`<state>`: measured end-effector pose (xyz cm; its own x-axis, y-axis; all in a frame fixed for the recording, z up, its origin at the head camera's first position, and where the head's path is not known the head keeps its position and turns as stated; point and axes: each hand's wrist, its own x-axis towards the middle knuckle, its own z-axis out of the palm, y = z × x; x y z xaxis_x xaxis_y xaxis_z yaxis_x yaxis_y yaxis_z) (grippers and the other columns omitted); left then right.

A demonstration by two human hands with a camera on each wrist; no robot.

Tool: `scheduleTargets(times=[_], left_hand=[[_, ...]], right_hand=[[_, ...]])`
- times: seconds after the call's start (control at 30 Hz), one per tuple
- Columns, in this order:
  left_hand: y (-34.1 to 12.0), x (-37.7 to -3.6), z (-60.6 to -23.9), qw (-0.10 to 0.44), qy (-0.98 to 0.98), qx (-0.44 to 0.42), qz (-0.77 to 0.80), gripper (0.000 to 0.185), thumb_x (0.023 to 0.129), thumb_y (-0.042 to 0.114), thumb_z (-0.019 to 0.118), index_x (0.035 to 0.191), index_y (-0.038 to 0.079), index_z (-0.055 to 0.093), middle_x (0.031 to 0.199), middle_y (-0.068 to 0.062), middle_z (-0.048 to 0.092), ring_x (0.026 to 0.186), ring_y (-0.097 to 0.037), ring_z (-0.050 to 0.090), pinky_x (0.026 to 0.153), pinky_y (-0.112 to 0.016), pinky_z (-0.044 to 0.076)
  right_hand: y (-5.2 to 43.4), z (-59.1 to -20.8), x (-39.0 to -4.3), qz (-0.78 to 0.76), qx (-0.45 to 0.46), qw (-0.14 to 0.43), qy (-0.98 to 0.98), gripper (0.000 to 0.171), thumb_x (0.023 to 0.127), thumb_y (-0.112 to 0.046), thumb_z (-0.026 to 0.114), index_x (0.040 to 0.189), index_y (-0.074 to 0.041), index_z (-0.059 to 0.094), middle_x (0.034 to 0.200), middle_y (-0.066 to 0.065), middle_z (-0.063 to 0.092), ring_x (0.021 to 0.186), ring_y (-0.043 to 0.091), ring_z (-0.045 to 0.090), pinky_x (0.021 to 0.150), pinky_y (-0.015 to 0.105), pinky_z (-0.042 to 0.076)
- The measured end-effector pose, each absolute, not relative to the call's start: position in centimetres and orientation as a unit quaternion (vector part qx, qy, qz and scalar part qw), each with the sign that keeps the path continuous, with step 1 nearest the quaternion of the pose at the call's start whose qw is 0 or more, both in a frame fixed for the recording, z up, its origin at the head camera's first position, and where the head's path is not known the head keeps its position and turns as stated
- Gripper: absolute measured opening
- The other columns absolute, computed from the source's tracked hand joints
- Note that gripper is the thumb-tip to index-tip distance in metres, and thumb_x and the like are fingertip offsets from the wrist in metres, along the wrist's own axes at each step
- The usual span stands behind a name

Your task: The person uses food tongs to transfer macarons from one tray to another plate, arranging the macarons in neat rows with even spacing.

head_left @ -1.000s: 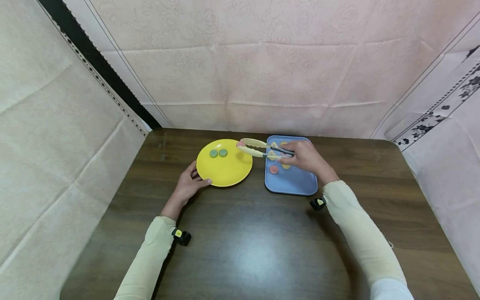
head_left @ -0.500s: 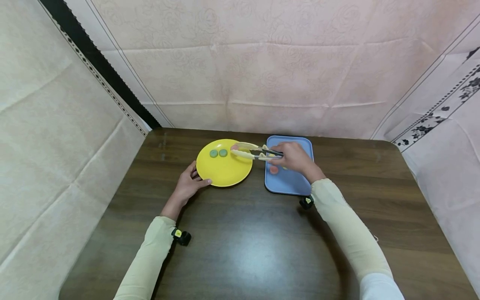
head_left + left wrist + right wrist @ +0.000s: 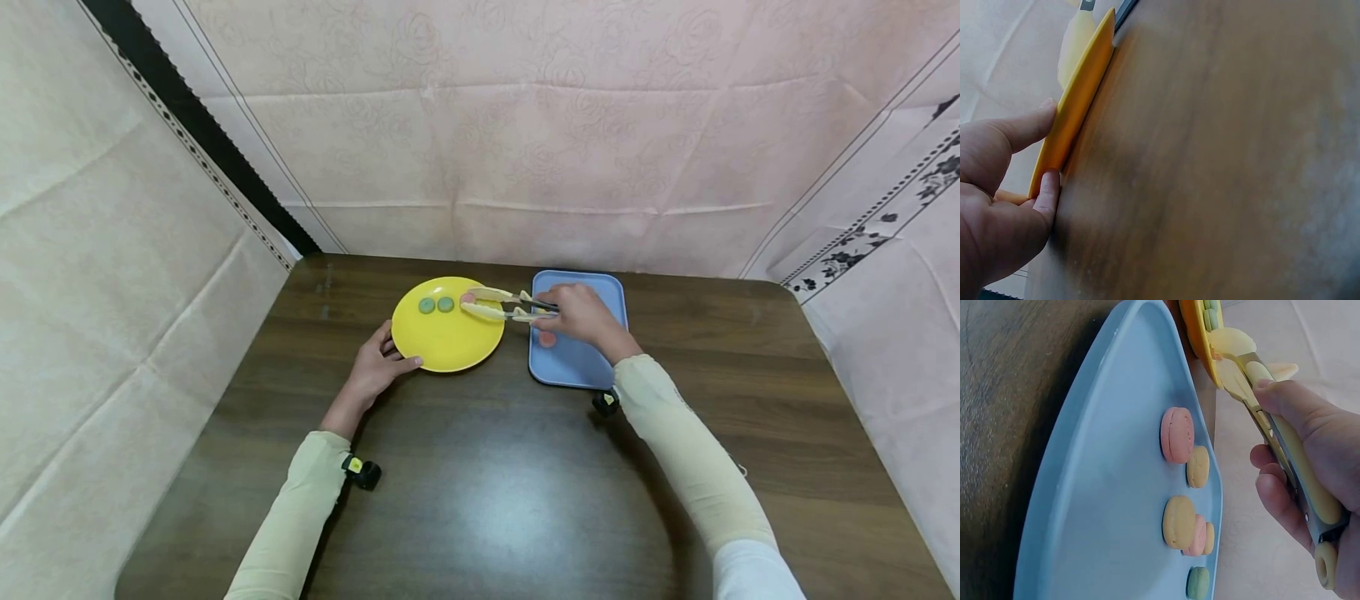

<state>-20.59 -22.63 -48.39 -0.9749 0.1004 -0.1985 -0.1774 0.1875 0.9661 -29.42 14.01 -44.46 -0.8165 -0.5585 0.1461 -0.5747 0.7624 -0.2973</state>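
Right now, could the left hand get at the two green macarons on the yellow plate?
Probably yes: the left hand holds the yellow plate at its near rim, and nothing lies between it and the green macarons; the tongs come in from the other side.

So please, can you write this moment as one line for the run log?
left hand: holds yellow plate rim | right hand: grips tongs over plate | tongs: pink macaron | plate: two green macarons | blue tray: macarons left
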Motion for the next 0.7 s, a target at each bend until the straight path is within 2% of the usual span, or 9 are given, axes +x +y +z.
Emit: scheduleTargets(times=[0.2,0.53,0.7], left_hand=[[-22.6,-20.6,-48.4,0.106,0.765,-0.023,0.635,0.098,0.091,0.001,0.075,0.164,0.001,0.009,0.162,-0.024,0.03,0.143,-0.038,0.043,0.105,-0.037,0.05],[-22.6,-20.6,-48.3,0.107,0.765,-0.027,0.634,0.098,0.091,0.001,0.076,0.164,0.002,0.01,0.161,-0.024,0.031,0.142,-0.038,0.044,0.103,-0.034,0.052],[-22.7,-20.5,-48.3,0.108,0.766,-0.027,0.633,0.099,0.091,0.001,0.076,0.164,0.002,0.009,0.162,-0.023,0.029,0.143,-0.038,0.044,0.105,-0.037,0.051]], right_hand=[[13.9,-44.5,-29.4,0.163,0.297,0.02,-0.941,0.049,0.088,-0.035,0.081,0.125,-0.003,0.074,0.102,0.013,0.074,0.088,0.029,0.069,0.079,0.048,0.056],[14.3,-44.6,-29.3,0.176,0.302,0.029,-0.936,0.048,0.088,-0.034,0.081,0.124,-0.004,0.074,0.099,0.012,0.074,0.084,0.026,0.067,0.076,0.046,0.055],[15.6,-43.9,-28.2,0.205,0.3,0.041,-0.931,0.047,0.088,-0.034,0.081,0.124,-0.004,0.073,0.099,0.012,0.073,0.082,0.024,0.063,0.072,0.044,0.053]])
